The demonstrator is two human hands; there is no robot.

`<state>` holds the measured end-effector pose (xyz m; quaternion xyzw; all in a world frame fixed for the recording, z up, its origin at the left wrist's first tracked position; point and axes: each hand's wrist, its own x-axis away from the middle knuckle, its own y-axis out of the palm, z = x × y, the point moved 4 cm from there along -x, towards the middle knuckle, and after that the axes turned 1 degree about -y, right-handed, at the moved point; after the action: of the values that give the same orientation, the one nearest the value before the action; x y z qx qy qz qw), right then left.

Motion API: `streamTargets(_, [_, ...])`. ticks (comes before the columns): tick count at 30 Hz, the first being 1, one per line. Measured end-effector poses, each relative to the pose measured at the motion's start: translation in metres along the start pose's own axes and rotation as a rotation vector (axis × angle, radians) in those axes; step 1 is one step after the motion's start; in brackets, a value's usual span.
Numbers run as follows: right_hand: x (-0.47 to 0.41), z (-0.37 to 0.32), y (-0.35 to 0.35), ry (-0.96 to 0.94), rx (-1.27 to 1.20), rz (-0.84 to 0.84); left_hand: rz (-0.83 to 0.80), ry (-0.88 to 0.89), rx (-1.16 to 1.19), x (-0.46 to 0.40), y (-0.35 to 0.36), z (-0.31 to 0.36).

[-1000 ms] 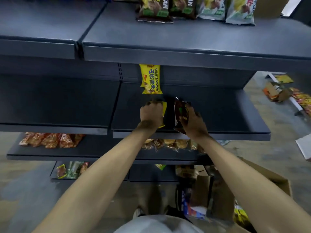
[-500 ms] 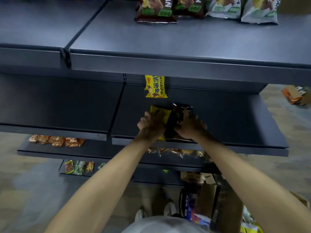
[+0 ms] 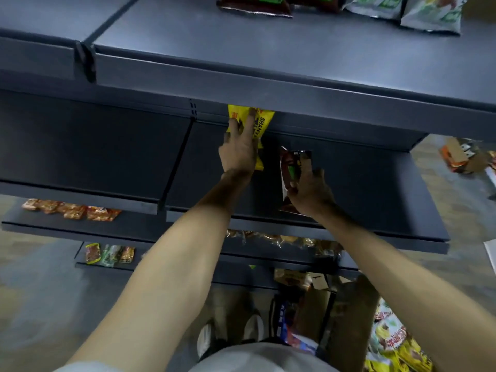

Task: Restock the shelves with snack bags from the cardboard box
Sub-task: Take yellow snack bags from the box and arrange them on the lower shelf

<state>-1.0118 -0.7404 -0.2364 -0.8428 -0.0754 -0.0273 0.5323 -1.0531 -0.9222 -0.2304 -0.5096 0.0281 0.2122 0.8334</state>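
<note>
Head view, shelving bay. Step in hand, as judged from the layout: placement of two snack bags on the middle shelf (image 3: 375, 189), the second tier from the top. The left hand (image 3: 237, 154) reaches toward the rear edge of this shelf, its fingers (image 3: 251, 122) extended flat over the face of a yellow snack bag (image 3: 261, 127); they press it rather than curl around it, and the bag sits at the back of the shelf, partly hidden under the front lip of the top shelf (image 3: 268, 57). The right hand (image 3: 308, 189) is nearer the front edge, with curled fingers pinching a dark snack bag (image 3: 288, 167) by its right side; the bag appears to stand upright on the shelf, just beside the left forearm. The two bags are near one another but apart. The next move probably calls for sliding the dark bag rearward into line beside the yellow one, then releasing both. The cardboard box (image 3: 349, 299) stands on the floor below, near the person's feet. More bags lie along the rear edge of the top shelf and on the lower shelves.
</note>
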Motion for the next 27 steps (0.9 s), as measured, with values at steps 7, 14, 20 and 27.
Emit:
streamTargets(7, [0.002, 0.01, 0.009, -0.01, -0.022, 0.021, 0.017, -0.051, -0.033, -0.015, 0.023, -0.006])
streamTargets(14, [-0.002, 0.011, 0.011, 0.035, -0.013, 0.029, -0.056, -0.035, -0.049, -0.015, 0.031, -0.01])
streamTargets(20, [-0.005, 0.007, 0.011, 0.013, -0.009, 0.072, -0.051, 0.017, -0.041, 0.0, 0.023, -0.007])
streamTargets(27, [-0.01, 0.001, 0.013, 0.001, -0.02, 0.114, -0.042, 0.039, -0.033, 0.029, 0.006, -0.015])
